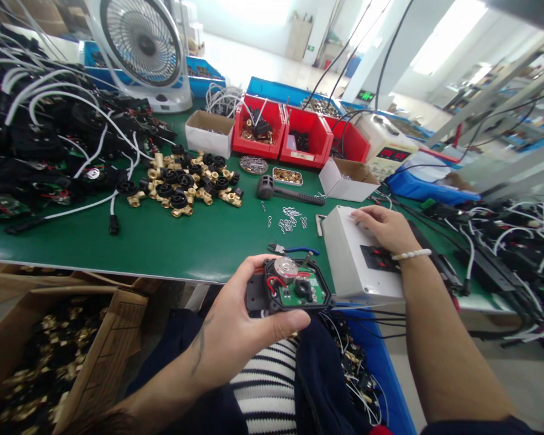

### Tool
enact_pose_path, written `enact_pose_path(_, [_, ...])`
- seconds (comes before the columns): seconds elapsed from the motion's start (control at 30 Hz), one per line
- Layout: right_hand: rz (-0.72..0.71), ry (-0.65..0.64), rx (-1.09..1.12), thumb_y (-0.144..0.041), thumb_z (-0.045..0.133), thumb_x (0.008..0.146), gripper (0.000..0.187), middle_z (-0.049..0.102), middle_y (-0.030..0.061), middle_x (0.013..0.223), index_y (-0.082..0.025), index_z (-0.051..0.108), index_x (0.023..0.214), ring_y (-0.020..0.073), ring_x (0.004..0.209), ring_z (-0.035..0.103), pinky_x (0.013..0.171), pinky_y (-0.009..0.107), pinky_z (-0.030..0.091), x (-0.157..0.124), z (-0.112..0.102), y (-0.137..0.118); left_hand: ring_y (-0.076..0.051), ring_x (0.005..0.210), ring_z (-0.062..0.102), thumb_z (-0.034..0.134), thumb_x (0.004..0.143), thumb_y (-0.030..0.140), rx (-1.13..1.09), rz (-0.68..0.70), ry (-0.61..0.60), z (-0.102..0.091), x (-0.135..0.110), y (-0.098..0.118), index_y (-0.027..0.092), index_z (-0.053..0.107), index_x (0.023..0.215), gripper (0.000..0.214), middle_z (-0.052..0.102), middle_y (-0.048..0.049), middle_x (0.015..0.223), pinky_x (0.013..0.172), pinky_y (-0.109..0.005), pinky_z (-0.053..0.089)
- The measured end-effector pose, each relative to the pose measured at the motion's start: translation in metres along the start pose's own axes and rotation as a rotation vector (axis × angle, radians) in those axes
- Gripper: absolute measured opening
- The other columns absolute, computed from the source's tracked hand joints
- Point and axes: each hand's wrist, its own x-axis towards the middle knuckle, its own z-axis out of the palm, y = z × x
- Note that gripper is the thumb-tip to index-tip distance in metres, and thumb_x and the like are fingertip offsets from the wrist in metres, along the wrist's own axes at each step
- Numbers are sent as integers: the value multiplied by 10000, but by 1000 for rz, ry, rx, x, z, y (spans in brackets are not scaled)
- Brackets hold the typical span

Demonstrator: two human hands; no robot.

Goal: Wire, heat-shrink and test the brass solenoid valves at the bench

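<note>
My left hand is closed around an open black motor housing in front of the table edge. Inside it sit a round silver motor, red wires and a green circuit board. My right hand rests on top of a light grey box, its fingers bent together at the far edge. Whatever is under those fingertips is hidden. Black spring terminals are set into the box beside the wrist. Blue-handled pliers lie between the housing and the box.
Brass fittings, a hammer and small metal clips lie on the green table. Red bins, a fan and a power supply stand behind. Cabled black units crowd the left; a carton stands below.
</note>
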Motion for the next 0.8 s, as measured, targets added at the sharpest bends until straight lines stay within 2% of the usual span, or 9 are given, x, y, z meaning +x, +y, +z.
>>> enact_pose_path(0.13, [-8,7,6,-551,588,741,370,699,55,739,-200,700,779,204,649,593,672,349,478,0,0,0,-261,1130,649,692,833,506,-127,-73,-44,-3,5,-7,199,569,1247,529,696,-92,1206,1032,-402,472])
enact_pose_path(0.3, [-18,11,9,-559,584,730,371,695,52,727,-208,699,767,207,655,590,672,349,471,0,0,0,-299,1175,628,677,836,533,-125,-106,-56,-3,5,-5,175,563,1271,575,665,-135,1268,1098,-470,408])
enact_pose_path(0.6, [7,1,3,-561,577,734,382,694,63,758,-203,688,805,215,672,597,707,361,467,-1,1,-1,-295,1166,631,638,866,536,-146,-65,2,-3,4,-13,189,582,1269,534,670,-121,1266,1071,-448,433])
enact_pose_path(0.8, [8,18,-17,-593,538,773,404,680,75,730,-207,648,725,230,678,610,696,368,471,-1,1,-1,-249,1017,693,608,887,539,-296,-101,-28,-1,3,-14,171,600,1243,513,706,-116,1189,914,-372,541])
